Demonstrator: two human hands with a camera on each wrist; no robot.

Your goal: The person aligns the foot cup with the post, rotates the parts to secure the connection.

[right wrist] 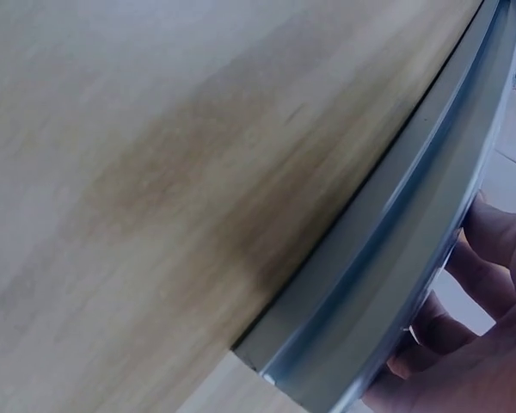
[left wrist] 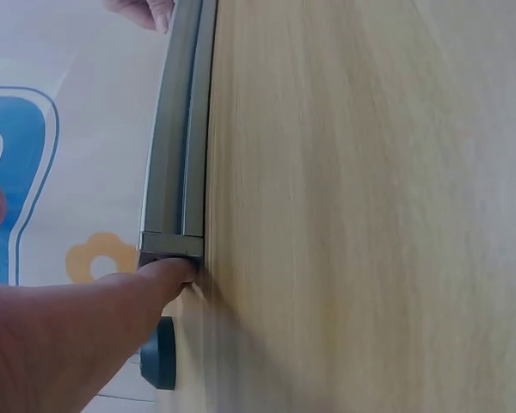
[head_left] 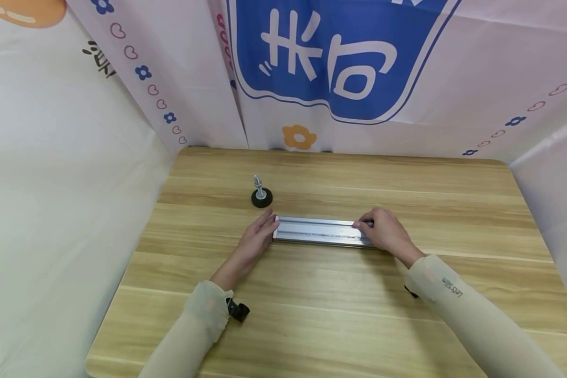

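A silver grooved aluminium profile (head_left: 318, 232) lies lengthwise left to right on the wooden table. At its left end, my left hand (head_left: 255, 237) touches the end face with fairly straight fingers; the left wrist view shows the thumb (left wrist: 168, 274) against that end. My right hand (head_left: 382, 229) grips the profile near its right end, thumb on top and fingers on the far side. Curled fingers (right wrist: 443, 327) show along the profile's edge (right wrist: 404, 224) in the right wrist view. Behind the left end stands a levelling foot (head_left: 261, 195) with a black round base and a threaded stud pointing up.
The wooden table (head_left: 340, 325) has rounded corners. A white printed curtain (head_left: 397, 136) hangs along its back edge, and white sheets (head_left: 75, 157) flank both sides. A black strap clip (head_left: 238, 311) hangs at the left sleeve.
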